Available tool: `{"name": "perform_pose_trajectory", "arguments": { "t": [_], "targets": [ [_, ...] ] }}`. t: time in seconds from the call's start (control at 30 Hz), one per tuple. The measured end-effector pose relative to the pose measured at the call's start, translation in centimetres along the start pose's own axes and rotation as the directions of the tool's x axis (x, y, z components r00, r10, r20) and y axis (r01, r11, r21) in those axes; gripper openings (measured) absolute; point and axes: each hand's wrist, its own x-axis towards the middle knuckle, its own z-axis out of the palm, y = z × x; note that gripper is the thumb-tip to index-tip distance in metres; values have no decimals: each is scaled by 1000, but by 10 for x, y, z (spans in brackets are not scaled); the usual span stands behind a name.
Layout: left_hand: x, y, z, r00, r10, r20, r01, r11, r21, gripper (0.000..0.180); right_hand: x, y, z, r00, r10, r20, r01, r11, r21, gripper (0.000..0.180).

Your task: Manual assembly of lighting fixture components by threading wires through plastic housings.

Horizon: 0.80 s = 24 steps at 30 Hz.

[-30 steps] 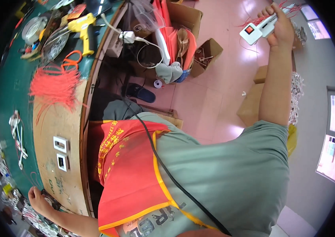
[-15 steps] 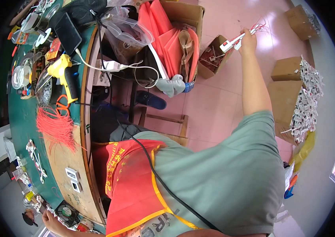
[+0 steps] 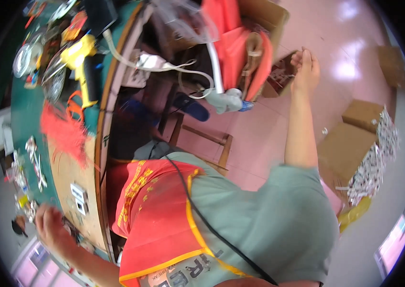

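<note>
My right hand (image 3: 306, 71) is stretched out over the floor beside a small cardboard box (image 3: 279, 79) with reddish and white bits inside. Its fingers are loosely bent and apart, with nothing seen in them. My left hand (image 3: 53, 228), somewhat blurred, is raised by the near left end of the workbench (image 3: 64, 167). Its fingers look slightly curled and apart, and no object shows in them. Two small white rectangular housings (image 3: 79, 198) lie on the bench's wooden board near this hand. Farther along lies a bundle of thin red wires (image 3: 64, 131).
A yellow glue gun (image 3: 82, 62) and orange-handled scissors (image 3: 74, 106) lie on the bench. Beside it stands a large carton holding red sheets (image 3: 229, 52), near a wooden stool (image 3: 207, 135). White parts (image 3: 367, 177) are heaped by cartons (image 3: 343, 150) at right. A black cable (image 3: 212, 234) crosses my front.
The white pieces with red wires have left my right hand, whose fingers have loosened. My left hand has risen from the bench's near end. The whole view has shifted and turned.
</note>
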Motion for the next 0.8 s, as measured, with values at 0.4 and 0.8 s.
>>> {"name": "perform_pose_trajectory", "arguments": {
  "t": [0.4,0.8],
  "targets": [
    [-64,49,218,680,-88,728,305,937,-171,8,-214,-86,94,310,-294,904,-32,947,319,26],
    [-63,36,225,691,271,670,-210,962,-172,12,-227,-86,90,483,-214,849,49,975,218,14]
  ]
}}
